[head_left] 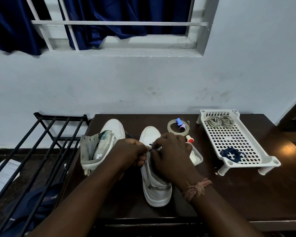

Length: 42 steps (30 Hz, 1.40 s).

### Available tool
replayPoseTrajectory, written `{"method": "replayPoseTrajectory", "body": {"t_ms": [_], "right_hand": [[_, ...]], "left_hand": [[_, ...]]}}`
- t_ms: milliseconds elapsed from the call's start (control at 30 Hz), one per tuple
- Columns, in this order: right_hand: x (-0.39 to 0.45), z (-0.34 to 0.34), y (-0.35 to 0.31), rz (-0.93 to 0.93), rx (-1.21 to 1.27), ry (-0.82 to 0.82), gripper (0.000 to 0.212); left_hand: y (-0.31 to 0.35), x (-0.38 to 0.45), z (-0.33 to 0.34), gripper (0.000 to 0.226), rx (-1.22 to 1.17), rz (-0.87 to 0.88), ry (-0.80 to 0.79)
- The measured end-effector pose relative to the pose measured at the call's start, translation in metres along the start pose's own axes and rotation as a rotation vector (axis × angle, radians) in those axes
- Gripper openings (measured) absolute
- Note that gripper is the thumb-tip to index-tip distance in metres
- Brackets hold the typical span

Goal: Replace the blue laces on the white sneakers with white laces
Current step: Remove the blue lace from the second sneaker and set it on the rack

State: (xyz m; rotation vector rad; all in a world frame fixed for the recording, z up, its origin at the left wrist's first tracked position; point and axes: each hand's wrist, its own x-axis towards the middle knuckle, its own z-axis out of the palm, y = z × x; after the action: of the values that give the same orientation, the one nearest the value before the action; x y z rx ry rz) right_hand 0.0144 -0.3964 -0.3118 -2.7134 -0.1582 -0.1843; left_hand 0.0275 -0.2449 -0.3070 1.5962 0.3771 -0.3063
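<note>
Two white sneakers stand on a dark wooden table [246, 194]. The left sneaker [101, 144] has no lace, and its tongue is pulled up. Over the right sneaker [156, 187] both my hands work at the eyelets. My left hand [132, 153] and my right hand [171, 151] each pinch the blue lace [151, 148] threaded in that shoe. A white perforated tray [236, 139] at the right holds two coiled white laces [220, 121] at its far end and a coiled blue lace [231, 154] at its near end.
A tape roll [171, 127] with a small blue and purple item on it lies behind the right sneaker. A small red-capped tube [189, 139] and a clear plastic box [196, 155] sit beside my right hand. A black metal rack [41, 144] stands left of the table.
</note>
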Motion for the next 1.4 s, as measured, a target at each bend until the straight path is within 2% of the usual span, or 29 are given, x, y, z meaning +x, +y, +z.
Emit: {"method": "replayPoseTrajectory", "body": {"t_ms": [100, 267, 300, 400, 467, 533, 600, 700, 767, 800, 867, 933, 1033, 1133, 1233, 1300, 1400], "right_hand": [[0.001, 0.0, -0.002, 0.002, -0.089, 0.044, 0.018], [0.01, -0.026, 0.011, 0.322, 0.083, 0.217, 0.011], [0.009, -0.028, 0.013, 0.321, 0.102, 0.189, 0.011], [0.004, -0.022, 0.006, 0.17, 0.108, -0.009, 0.039], [0.0, -0.009, 0.0, 0.045, 0.006, -0.022, 0.032], [0.0, -0.002, -0.003, 0.007, -0.11, 0.011, 0.02], [0.004, -0.006, -0.003, 0.095, -0.099, 0.046, 0.019], [0.011, -0.023, 0.003, 0.305, 0.138, 0.203, 0.019], [0.011, -0.029, 0.009, 0.339, 0.112, 0.264, 0.013], [0.009, -0.03, 0.011, 0.329, 0.074, 0.225, 0.014], [0.004, -0.027, 0.007, 0.255, 0.052, 0.071, 0.037], [-0.001, -0.018, 0.001, 0.147, 0.034, -0.026, 0.044], [-0.003, -0.004, 0.001, 0.156, 0.067, -0.101, 0.041], [0.001, 0.002, 0.008, 0.189, 0.191, -0.11, 0.021], [0.005, 0.005, 0.014, 0.236, 0.314, -0.093, 0.005], [0.007, 0.005, 0.019, 0.259, 0.326, -0.072, 0.005], [0.009, 0.002, 0.028, 0.306, 0.375, -0.056, 0.005]], "left_hand": [[0.0, 0.0, 0.001, 0.012, 0.008, 0.019, 0.013], [-0.001, 0.0, 0.002, 0.012, 0.022, 0.026, 0.026], [-0.001, 0.0, 0.002, 0.011, 0.019, 0.028, 0.028], [-0.002, 0.001, 0.004, 0.015, 0.031, 0.042, 0.03], [-0.002, 0.001, 0.004, 0.017, 0.038, 0.052, 0.03], [-0.001, 0.0, 0.004, 0.015, 0.04, 0.057, 0.028], [-0.001, -0.001, 0.003, 0.012, 0.04, 0.056, 0.017], [-0.001, 0.0, 0.002, 0.013, 0.037, 0.057, 0.016], [-0.002, 0.001, 0.001, 0.017, 0.039, 0.058, 0.027], [-0.003, 0.001, 0.001, 0.019, 0.041, 0.06, 0.031], [-0.004, 0.001, 0.002, 0.019, 0.052, 0.067, 0.036], [-0.004, 0.001, 0.004, 0.02, 0.069, 0.088, 0.051], [-0.007, 0.001, 0.011, 0.03, 0.111, 0.136, 0.074], [-0.014, 0.002, 0.015, 0.037, 0.196, 0.161, 0.088], [-0.018, 0.005, 0.017, 0.021, 0.381, 0.237, 0.139], [-0.017, 0.006, 0.011, 0.019, 0.505, 0.279, 0.173], [-0.013, 0.009, -0.003, 0.017, 0.519, 0.288, 0.122]]}}
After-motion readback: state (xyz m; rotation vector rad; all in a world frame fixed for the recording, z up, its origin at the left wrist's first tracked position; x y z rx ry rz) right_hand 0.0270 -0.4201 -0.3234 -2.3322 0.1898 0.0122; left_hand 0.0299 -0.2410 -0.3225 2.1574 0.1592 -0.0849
